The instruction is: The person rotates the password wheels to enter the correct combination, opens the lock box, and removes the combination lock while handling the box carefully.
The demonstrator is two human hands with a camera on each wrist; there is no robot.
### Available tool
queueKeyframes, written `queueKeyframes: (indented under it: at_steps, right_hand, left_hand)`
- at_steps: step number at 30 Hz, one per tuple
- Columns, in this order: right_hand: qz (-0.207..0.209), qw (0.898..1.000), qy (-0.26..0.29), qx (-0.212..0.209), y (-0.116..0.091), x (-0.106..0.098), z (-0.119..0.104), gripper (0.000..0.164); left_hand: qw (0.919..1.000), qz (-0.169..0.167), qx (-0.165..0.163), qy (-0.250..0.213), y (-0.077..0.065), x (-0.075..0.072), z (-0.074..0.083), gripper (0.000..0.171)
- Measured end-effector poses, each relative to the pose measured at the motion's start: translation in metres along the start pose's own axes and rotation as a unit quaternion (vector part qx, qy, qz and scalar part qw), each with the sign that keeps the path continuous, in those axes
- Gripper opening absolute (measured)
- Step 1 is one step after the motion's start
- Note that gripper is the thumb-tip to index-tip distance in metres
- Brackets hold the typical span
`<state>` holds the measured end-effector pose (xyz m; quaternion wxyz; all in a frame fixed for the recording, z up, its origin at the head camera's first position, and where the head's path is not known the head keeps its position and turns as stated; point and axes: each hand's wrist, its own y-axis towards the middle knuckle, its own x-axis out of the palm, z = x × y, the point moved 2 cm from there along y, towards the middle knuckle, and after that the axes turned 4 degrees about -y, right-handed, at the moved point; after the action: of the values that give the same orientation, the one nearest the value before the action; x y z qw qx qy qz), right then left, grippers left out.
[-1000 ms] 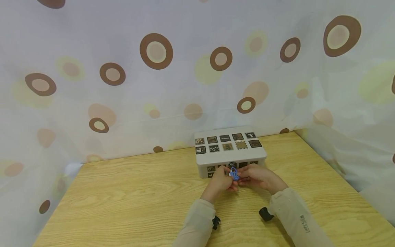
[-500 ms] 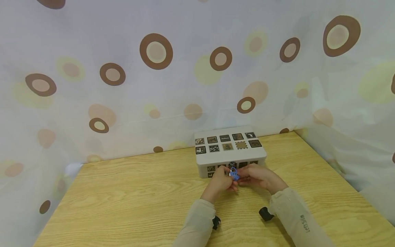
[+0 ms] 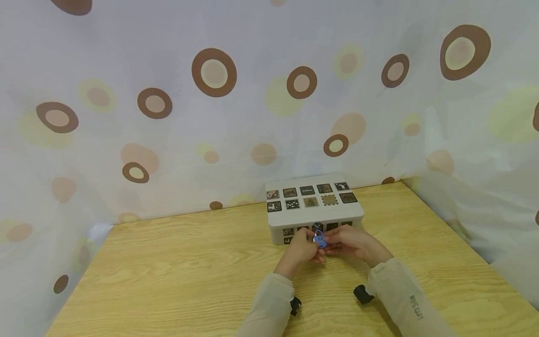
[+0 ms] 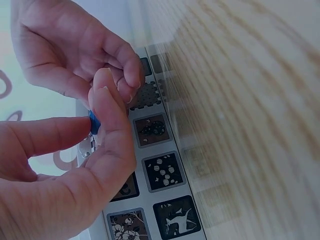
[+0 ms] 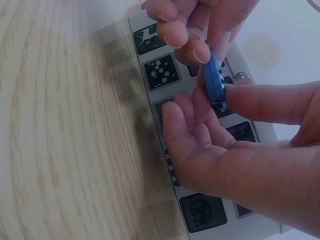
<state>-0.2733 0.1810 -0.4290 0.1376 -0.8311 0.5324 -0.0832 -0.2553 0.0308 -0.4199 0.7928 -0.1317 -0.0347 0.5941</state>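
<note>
Head camera gives me the blue padlock (image 3: 320,241) in front of the white box (image 3: 313,215), with the metal clasp (image 3: 317,225) at twelve o'clock from it. At nine o'clock the left hand (image 3: 302,246) pinches the lock between thumb and fingers; at three o'clock the right hand (image 3: 351,241) pinches it too, so both hands are closed to about the lock's thickness. My judgement is that a slip is the main risk: the lock is small, and the two pinches pulling against each other could twist it loose or drag the box across the table (image 3: 189,271). From the right wrist I get the lock edge-on, the right thumb against what look like number dials (image 5: 221,75); the left wrist leaves me only a blue sliver. Whether the lock is hooked through the clasp, I cannot tell.
</note>
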Motion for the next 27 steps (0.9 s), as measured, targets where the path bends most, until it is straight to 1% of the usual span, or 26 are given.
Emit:
queueKeyframes:
  at_steps: [7,13,17,22,27]
  right_hand:
    - [0.003,1.0,0.005,-0.005,-0.0029,0.0011,-0.0012,0.044]
    - [0.007,1.0,0.016,0.005,-0.0006,0.0003,-0.001,0.035]
    - [-0.003,1.0,0.018,0.008,-0.0018,-0.0001,-0.0019,0.032]
    - [-0.022,1.0,0.014,0.007,-0.0021,-0.0007,-0.001,0.033]
    - [-0.022,1.0,0.011,0.005,-0.0008,-0.0017,0.0005,0.037]
  left_hand:
    - [1.0,-0.002,0.001,-0.005,0.0003,0.0004,-0.0018,0.026]
    - [0.9999,-0.001,0.005,-0.011,-0.0005,0.001,-0.0017,0.026]
    - [0.9999,-0.002,0.005,-0.009,-0.0009,0.001,-0.0016,0.026]
    - [0.9999,-0.003,0.004,-0.012,-0.0003,0.0011,-0.0018,0.027]
    - [0.9999,-0.003,0.003,-0.015,-0.001,0.0015,-0.0014,0.026]
